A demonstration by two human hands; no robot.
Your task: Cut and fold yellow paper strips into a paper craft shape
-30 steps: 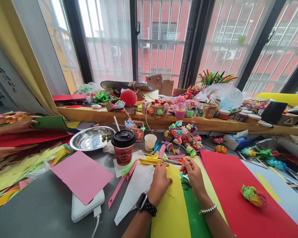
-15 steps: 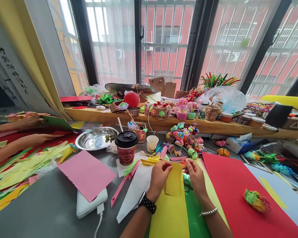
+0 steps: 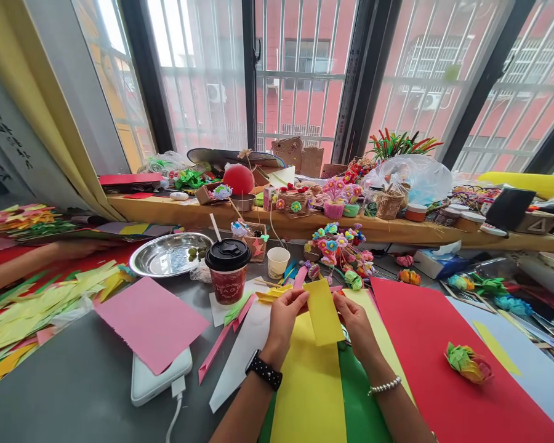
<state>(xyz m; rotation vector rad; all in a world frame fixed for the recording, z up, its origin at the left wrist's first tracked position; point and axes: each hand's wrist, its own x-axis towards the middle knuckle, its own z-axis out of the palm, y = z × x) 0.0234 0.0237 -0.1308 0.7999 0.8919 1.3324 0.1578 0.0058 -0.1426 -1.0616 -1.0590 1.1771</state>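
Observation:
A small yellow paper rectangle (image 3: 324, 312) is held up between my two hands, slightly tilted. My left hand (image 3: 286, 314) pinches its left edge, thumb on top. On the other side, the fingers of my right hand (image 3: 352, 320) are closed at its right edge. Beneath it lies a long yellow sheet (image 3: 308, 387) on top of a green sheet (image 3: 360, 394). Folded yellow paper pieces (image 3: 273, 294) rest just beyond my left hand. Scissors, mostly hidden, show behind the held paper near my right hand.
A lidded cup (image 3: 228, 271), a paper cup (image 3: 277, 263) and a metal plate (image 3: 166, 255) stand beyond my left hand. Pink paper (image 3: 152, 323) lies over a white power bank (image 3: 159, 375). Red paper (image 3: 438, 344) bears a paper flower (image 3: 468, 363). Another person's arm (image 3: 32, 264) reaches in at left.
The small yellow paper has been raised and turned off the long sheet, with both hands at its sides. The other person's green sheet is lowered, and one of their hands is no longer seen.

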